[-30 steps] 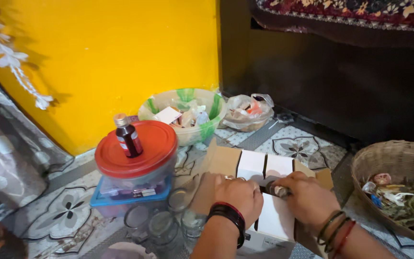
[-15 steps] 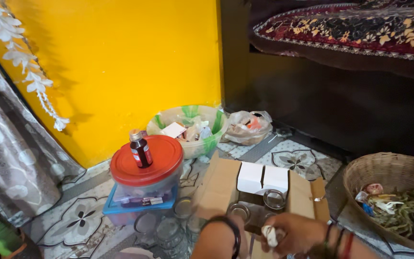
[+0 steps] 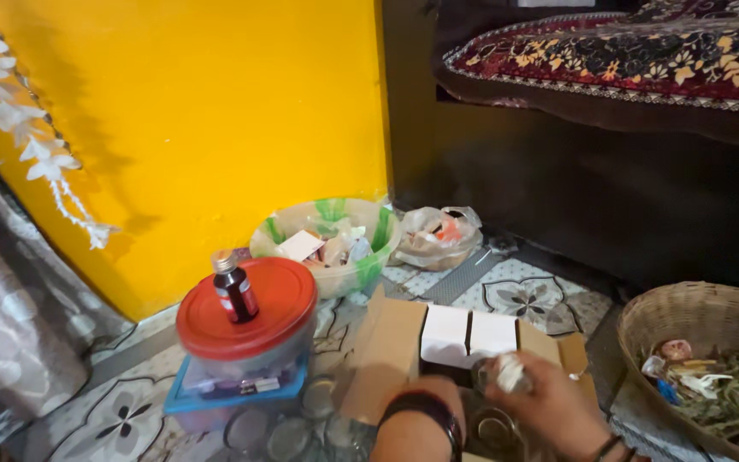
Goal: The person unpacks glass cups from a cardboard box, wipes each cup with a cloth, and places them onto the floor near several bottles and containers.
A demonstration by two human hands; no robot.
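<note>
Bedding (image 3: 626, 51) hung over the dark frame above the tiled floor (image 3: 515, 291). A cardboard box (image 3: 438, 342) stood open beside a red-lidded tub (image 3: 250, 316). Over the box, the right hand (image 3: 549, 402) had its grip closed round a small glass jar (image 3: 502, 374); the left hand's (image 3: 421, 419) grip could not be told.

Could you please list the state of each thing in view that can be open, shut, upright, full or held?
cardboard box: open, flaps spread.
small dark bottle: upright, capped, on the red lid.
red-lidded tub: shut.
green-and-white bowl: filled with odds and ends.
wicker basket: partly filled.
right hand: holds a small white-wrapped thing.
left hand: grip hidden.
</note>
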